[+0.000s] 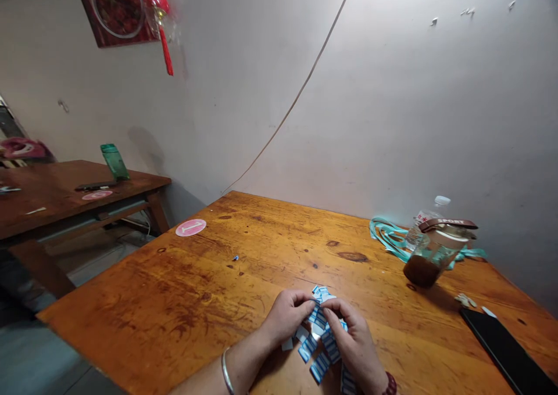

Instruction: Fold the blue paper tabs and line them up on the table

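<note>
Low in the head view, my left hand (pixel 288 318) and my right hand (pixel 351 338) meet over a loose cluster of small blue-and-white printed pieces (pixel 320 367). Thumb and forefinger of each hand are closed on one blue-and-white printed piece (pixel 314 313) between them. Whether it is paper or a thin packet I cannot make out. Several similar pieces lie overlapping on the wooden table (pixel 279 232) under and between my hands, some with plain white sides (pixel 288 344) up. My right hand partly covers the pieces nearest me.
On the right stand a jar of dark liquid (pixel 425 267) with a brown strap and a clear plastic bottle (pixel 412 235), beside a teal ribbon (pixel 386 232). A black phone (pixel 508 348) lies near small white bits (pixel 465 300). A blue scrap (pixel 236 258) and pink round sticker (pixel 190 227) are farther left.
</note>
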Tool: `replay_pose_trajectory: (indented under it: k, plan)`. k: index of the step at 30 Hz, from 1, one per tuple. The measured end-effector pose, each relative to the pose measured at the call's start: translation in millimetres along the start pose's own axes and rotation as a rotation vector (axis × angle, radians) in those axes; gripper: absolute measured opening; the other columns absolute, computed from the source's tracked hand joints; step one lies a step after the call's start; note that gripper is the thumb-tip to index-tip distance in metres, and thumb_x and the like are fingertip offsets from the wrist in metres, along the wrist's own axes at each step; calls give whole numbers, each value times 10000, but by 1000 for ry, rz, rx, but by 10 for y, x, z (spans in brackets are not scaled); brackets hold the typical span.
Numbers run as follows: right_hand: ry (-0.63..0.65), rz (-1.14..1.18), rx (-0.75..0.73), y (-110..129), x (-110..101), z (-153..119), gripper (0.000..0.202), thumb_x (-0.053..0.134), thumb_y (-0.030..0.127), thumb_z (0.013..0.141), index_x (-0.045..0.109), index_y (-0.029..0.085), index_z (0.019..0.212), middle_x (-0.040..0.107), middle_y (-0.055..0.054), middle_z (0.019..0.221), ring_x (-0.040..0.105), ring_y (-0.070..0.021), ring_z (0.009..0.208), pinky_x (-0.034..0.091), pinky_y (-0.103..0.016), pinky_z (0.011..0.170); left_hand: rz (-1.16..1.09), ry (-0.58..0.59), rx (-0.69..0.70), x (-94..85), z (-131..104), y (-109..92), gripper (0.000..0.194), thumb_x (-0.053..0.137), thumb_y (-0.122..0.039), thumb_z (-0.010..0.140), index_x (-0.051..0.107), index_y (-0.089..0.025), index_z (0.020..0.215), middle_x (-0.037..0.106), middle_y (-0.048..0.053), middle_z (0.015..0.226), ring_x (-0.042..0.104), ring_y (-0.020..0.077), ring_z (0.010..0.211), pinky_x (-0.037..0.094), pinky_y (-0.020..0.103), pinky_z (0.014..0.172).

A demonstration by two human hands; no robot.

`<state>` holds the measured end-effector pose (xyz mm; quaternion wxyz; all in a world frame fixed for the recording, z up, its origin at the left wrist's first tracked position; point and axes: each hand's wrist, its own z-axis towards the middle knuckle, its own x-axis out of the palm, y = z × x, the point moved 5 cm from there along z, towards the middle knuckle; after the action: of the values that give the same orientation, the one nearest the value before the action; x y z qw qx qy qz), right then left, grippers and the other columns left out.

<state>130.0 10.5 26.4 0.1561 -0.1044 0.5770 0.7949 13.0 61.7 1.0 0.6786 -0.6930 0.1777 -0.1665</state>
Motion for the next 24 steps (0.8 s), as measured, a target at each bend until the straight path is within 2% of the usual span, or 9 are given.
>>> replay_pose_trajectory:
  k: [4, 10, 14, 19, 22, 24]
  plan:
    - [33, 19, 23, -36, 26, 8, 172, 461, 309, 823, 573, 192, 765, 593, -6, 726, 542, -142, 686, 424, -223, 640, -78, 54, -45, 41, -22, -12, 232, 583, -329, 680, 649, -110, 714, 556, -2, 585, 484, 97, 535, 378, 198, 519]
    - [11, 47, 66, -111, 35, 7, 164, 475, 321, 814, 540, 192, 891, 589, 0, 727, 543, -137, 657, 431, -223, 606, -270, 165, -164, 86, -49, 17, 293, 608, -373, 667, 645, -91, 738, 546, 5, 592, 446, 70, 513, 347, 185, 516]
    - [-17, -25, 14, -88, -2, 15, 149, 478, 301, 810, 575, 188, 800, 588, -18, 751, 538, -150, 695, 424, -243, 640, -240, 189, -148, 85, -62, -18, 304, 623, -367, 659, 653, -87, 774, 546, 8, 606, 442, 68, 527, 344, 183, 530]
    - [-78, -66, -47, -48, -32, 4, 147, 486, 278, 802, 569, 189, 720, 542, -9, 693, 504, -143, 652, 414, -248, 613, -189, 211, -111, 121, -75, -71, 310, 628, -361, 654, 667, -110, 831, 594, 20, 664, 480, 90, 570, 357, 200, 561]
    - [-87, -28, -15, -83, -45, 18, 156, 477, 291, 809, 569, 186, 740, 558, -15, 701, 517, -144, 654, 424, -245, 609, -152, 128, -63, 51, -35, -97, 298, 629, -377, 648, 673, -113, 778, 602, 18, 639, 485, 95, 562, 359, 204, 554]
    - [-114, -38, 9, -102, -77, 28, 161, 462, 298, 816, 569, 182, 780, 576, -24, 723, 527, -148, 664, 429, -249, 610, -151, -16, -20, -88, 12, -118, 294, 627, -389, 649, 666, -114, 746, 599, 17, 632, 487, 95, 564, 367, 204, 556]
